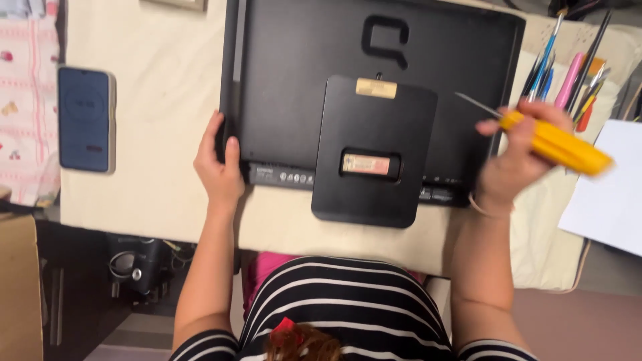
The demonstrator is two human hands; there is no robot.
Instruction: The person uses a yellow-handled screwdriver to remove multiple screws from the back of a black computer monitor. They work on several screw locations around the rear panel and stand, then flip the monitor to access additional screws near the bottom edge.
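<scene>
A black computer monitor (301, 67) lies face down on a cream cloth, its back up. Its flat black stand base (374, 180) folds over the rear, reaching toward me. My left hand (217, 164) grips the monitor's lower left corner, fingers curled over the edge. My right hand (515, 157) hovers at the monitor's right side and holds a screwdriver with a yellow handle (558, 144); its thin metal shaft (478, 105) points up and left over the monitor's back. The tool is blurred.
A dark blue phone (85, 119) rests on the cloth at the left. Several screwdrivers and pens (565, 73) lie at the upper right, beside a white sheet of paper (612, 187). The table edge (200, 237) runs just in front of my striped shirt.
</scene>
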